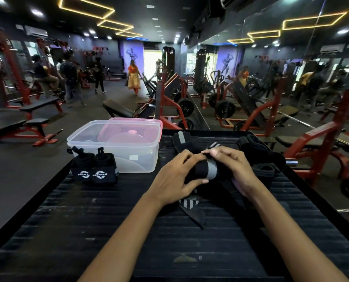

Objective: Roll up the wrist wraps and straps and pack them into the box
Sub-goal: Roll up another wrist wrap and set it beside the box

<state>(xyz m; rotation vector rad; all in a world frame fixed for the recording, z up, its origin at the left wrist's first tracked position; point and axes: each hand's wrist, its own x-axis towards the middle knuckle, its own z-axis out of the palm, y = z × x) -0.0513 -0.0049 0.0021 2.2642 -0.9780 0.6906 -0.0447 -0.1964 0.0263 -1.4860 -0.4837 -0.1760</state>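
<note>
Between both hands is a black wrist wrap with a grey stripe (207, 169), rolled into a thick cylinder. My left hand (175, 177) grips its left end, thumb underneath. My right hand (233, 164) holds the right side and pinches the striped loose end at the top. Two rolled black wraps with white logos (94, 169) stand beside a clear plastic box (116, 148) at the table's far left. A loose striped strap (190, 208) lies under my hands. More black straps (259, 153) are piled at the far right.
A pink lid (128, 129) leans inside the open box. Everything sits on a black ribbed table (169, 241) whose edges fall away left and right. Beyond are red gym machines, benches, several people and a mirror wall on the right.
</note>
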